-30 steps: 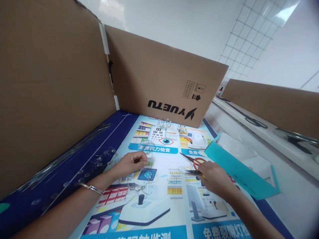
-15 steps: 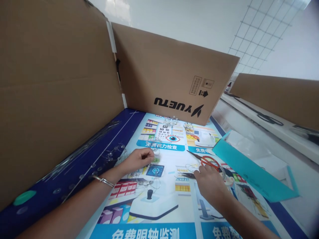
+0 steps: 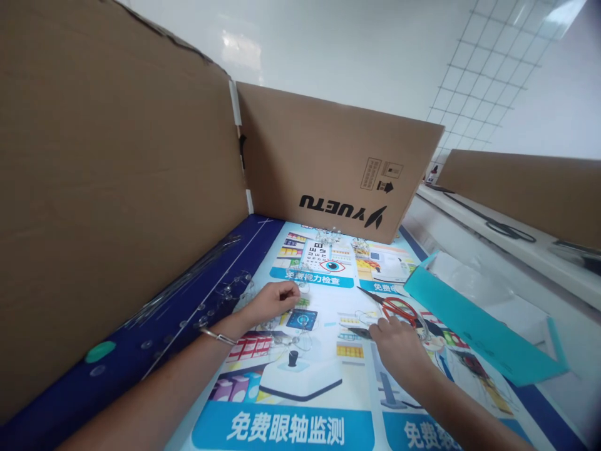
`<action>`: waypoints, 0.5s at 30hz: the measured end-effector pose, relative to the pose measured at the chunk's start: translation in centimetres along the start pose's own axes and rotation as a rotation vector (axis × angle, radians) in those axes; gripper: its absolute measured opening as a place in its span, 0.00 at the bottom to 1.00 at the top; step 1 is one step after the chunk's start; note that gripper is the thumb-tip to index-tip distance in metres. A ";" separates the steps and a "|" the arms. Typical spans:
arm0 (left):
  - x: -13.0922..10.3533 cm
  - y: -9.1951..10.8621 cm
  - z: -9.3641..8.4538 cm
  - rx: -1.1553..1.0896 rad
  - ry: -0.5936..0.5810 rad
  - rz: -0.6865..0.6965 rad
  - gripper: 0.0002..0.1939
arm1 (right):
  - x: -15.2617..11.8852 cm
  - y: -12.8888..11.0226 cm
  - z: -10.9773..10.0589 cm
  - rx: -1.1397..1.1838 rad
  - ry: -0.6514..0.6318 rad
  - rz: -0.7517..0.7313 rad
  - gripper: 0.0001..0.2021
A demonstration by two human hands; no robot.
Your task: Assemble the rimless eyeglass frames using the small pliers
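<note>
My left hand (image 3: pixel 277 300) is closed in a pinch above the printed sheet (image 3: pixel 323 341); what its fingers hold, if anything, is too small to make out. Thin wire loops with clear beads (image 3: pixel 286 340) lie just below and beside it. My right hand (image 3: pixel 401 351) is wrapped around a tool with dark pointed jaws, which looks like pliers (image 3: pixel 357 332); its handles are hidden in the palm. Just beyond that hand lie red-handled scissors (image 3: pixel 399 308), dark blades pointing up and left.
Cardboard panels (image 3: pixel 319 150) stand at the left and back. Thin straight wires (image 3: pixel 188 275) and a green disc (image 3: pixel 100 352) lie on the blue strip at left. Clear beaded pieces (image 3: pixel 328 236) sit by the back panel. A teal open box (image 3: pixel 483 329) is at right.
The whole view has shifted slightly, with the scene now a little further right and lower. Both hands keep nearly the same pose, and the scissors stay in place.
</note>
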State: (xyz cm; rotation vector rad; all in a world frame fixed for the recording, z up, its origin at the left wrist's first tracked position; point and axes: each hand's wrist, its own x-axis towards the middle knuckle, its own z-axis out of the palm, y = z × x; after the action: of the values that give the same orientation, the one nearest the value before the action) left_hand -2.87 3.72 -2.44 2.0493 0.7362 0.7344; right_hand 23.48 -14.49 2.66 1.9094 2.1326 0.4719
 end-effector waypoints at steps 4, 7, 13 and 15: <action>0.0 -0.1 -0.1 0.024 0.005 0.002 0.08 | 0.3 0.7 0.1 0.033 0.029 -0.010 0.12; 0.0 -0.1 -0.1 0.028 0.000 0.003 0.08 | 1.1 1.0 -0.8 0.047 0.080 -0.022 0.11; 0.0 0.5 -0.5 0.010 -0.046 0.009 0.08 | 4.2 0.4 -2.3 0.035 0.192 -0.073 0.09; 0.0 1.0 -0.8 0.030 -0.035 0.030 0.08 | 5.2 -0.3 -2.3 0.051 0.220 -0.105 0.09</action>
State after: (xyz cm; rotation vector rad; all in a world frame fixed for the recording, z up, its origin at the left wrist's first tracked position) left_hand -3.21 3.65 -1.21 2.0992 0.7021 0.7065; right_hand 21.73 -9.50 4.81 1.8347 2.3904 0.6380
